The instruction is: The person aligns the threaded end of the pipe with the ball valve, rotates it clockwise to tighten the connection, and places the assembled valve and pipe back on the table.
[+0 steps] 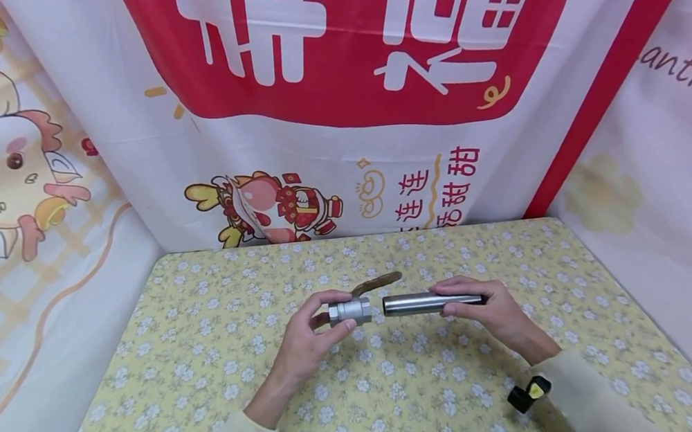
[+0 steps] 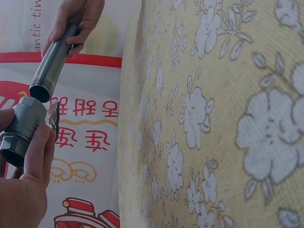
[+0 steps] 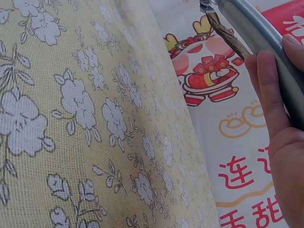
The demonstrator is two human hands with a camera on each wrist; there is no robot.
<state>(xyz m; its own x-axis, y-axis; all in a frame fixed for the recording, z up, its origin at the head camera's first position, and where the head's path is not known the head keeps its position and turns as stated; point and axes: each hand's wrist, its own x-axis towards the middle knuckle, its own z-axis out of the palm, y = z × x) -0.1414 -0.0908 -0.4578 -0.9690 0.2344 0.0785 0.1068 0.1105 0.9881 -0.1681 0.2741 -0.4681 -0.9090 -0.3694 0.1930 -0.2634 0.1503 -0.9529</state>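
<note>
In the head view my left hand [image 1: 308, 338] grips a silver ball valve [image 1: 350, 311] between thumb and fingers. Its brownish lever handle [image 1: 380, 282] slants up to the right. A straight steel pipe [image 1: 411, 304] is held level by my right hand [image 1: 495, 306], around its far half. The pipe's open end points at the valve, with a small gap between them in the head view. Threads [image 2: 43, 81] show on that end in the left wrist view. In the right wrist view fingers wrap the pipe [image 3: 251, 28], and the lever [image 3: 225, 35] appears beside it.
Below both hands lies a table covered in a yellow floral cloth [image 1: 376, 394]. A printed white and red curtain [image 1: 343, 119] hangs behind its back edge, with more printed cloth [image 1: 661, 178] at the sides. Black devices [image 1: 528, 393] are strapped at the wrists.
</note>
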